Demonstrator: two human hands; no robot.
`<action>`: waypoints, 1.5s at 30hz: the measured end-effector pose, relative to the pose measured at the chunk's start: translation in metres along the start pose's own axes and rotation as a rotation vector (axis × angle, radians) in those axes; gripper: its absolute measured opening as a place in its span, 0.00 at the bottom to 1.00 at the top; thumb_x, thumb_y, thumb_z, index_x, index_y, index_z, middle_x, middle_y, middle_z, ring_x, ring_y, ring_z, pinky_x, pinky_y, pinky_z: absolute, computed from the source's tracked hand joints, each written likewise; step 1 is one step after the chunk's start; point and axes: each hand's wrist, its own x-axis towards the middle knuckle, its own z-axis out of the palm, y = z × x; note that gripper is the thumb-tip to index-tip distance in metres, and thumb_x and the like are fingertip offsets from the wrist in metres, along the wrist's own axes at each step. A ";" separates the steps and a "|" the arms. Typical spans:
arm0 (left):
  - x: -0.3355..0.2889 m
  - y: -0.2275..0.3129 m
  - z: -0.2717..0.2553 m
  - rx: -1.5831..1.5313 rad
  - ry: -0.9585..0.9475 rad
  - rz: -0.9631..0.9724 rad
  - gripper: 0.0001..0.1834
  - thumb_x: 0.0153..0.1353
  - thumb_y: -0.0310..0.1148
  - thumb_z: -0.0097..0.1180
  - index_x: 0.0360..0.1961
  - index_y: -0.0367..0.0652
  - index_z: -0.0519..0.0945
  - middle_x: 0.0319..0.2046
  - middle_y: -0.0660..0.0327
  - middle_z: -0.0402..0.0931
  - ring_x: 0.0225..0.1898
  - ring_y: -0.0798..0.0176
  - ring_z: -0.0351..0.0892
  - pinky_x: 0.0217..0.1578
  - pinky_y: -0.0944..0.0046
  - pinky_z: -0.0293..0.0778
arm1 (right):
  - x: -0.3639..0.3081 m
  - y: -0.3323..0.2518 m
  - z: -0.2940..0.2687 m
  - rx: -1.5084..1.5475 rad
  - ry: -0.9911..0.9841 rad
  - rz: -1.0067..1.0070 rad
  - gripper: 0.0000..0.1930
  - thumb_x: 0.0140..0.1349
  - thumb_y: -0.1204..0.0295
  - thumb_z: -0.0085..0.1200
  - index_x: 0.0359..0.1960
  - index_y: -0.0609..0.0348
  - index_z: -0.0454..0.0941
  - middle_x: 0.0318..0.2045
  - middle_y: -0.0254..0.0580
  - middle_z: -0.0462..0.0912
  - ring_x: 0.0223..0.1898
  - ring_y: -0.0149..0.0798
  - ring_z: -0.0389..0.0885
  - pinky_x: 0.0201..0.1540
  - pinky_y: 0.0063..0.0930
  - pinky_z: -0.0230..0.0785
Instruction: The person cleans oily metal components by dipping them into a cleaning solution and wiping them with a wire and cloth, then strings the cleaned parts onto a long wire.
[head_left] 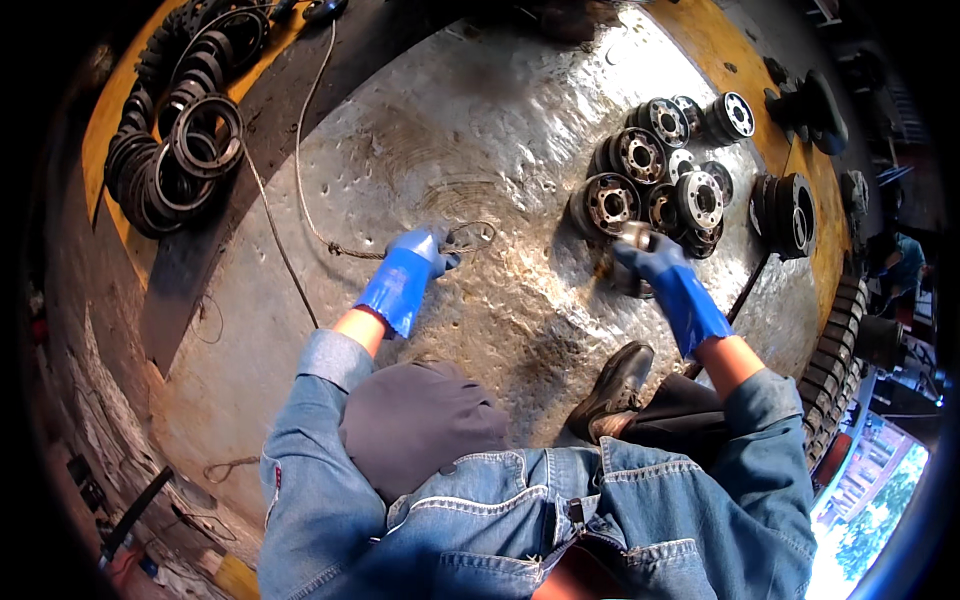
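My left hand point(424, 252), in a blue rubber glove, is closed on a thin rope point(345, 250). The rope's end loop point(480, 233) sticks out past my fingers over the metal plate floor. My right hand point(655, 260), gloved the same way, is closed at the near side of a cluster of round metal hubs with bolt holes. A small tan, blurred metal piece point(634, 234) shows at its fingertips; its kind is unclear. The nearest hub point(612, 203) sits just beyond that hand. Under the hand, another metal part point(630, 284) is partly hidden.
Several metal rings point(205, 135) lie in a curved row at the far left. More hubs point(785, 215) stand at the right, near a large tyre point(835, 350). My shoe point(615, 385) rests on the metal plate point(390, 160). A person point(905, 265) is at the far right.
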 end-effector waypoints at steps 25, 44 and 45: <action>-0.024 0.015 -0.008 0.227 -0.179 -0.151 0.20 0.59 0.39 0.62 0.53 0.49 0.84 0.53 0.56 0.83 0.53 0.52 0.84 0.50 0.53 0.80 | 0.066 0.033 0.229 0.043 -0.499 -0.284 0.17 0.66 0.66 0.59 0.51 0.66 0.83 0.37 0.42 0.88 0.37 0.32 0.84 0.41 0.29 0.77; -0.074 0.065 -0.020 -0.078 -0.098 -0.283 0.48 0.44 0.54 0.70 0.65 0.39 0.70 0.58 0.42 0.75 0.60 0.44 0.76 0.59 0.54 0.73 | 0.009 0.020 0.174 -0.179 -0.784 -0.152 0.14 0.71 0.63 0.55 0.43 0.64 0.83 0.30 0.41 0.84 0.27 0.34 0.82 0.36 0.28 0.78; -0.072 0.073 -0.023 -0.021 -0.121 -0.284 0.47 0.44 0.50 0.70 0.66 0.44 0.69 0.60 0.45 0.74 0.61 0.45 0.75 0.61 0.55 0.72 | 0.011 0.033 0.166 -0.352 -0.749 -0.194 0.16 0.72 0.61 0.53 0.44 0.64 0.83 0.30 0.41 0.85 0.27 0.32 0.81 0.35 0.26 0.77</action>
